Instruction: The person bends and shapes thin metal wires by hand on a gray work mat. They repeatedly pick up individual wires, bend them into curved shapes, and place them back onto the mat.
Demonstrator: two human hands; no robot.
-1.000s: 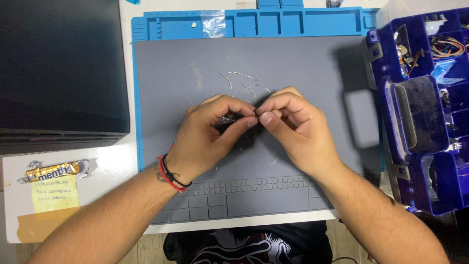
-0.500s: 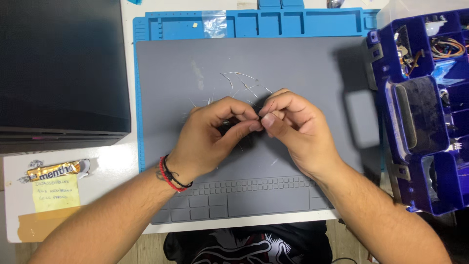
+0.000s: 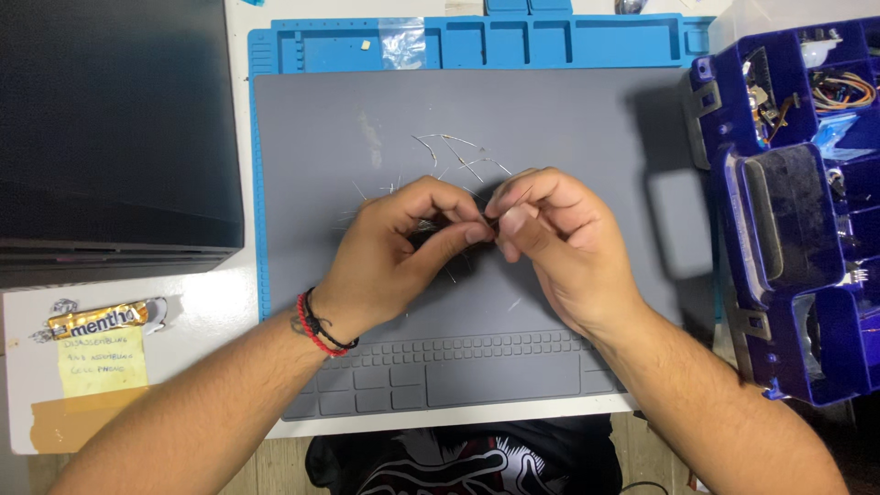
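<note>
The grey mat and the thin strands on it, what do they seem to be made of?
Grey mat: probably silicone or rubber, matte, with moulded compartments along its near edge. Thin strands: likely bare metal wire, since they glint silver and keep their bends.

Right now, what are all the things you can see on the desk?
Work mat: one, grey with blue rim, centre.
Loose wires: several, thin and silvery, on the mat above the hands.
Wire bundle: one, dark and silvery, pinched between both hands.
Parts organiser: one, dark blue, right edge, compartments filled with small parts.
Black box: one, left.
Candy roll: one, gold wrapper, lower left.
Sticky note: one, yellow, below the candy.
Bracelets: red and black, left wrist.
Left hand: pinching the bundle.
Right hand: pinching a wire.
</note>
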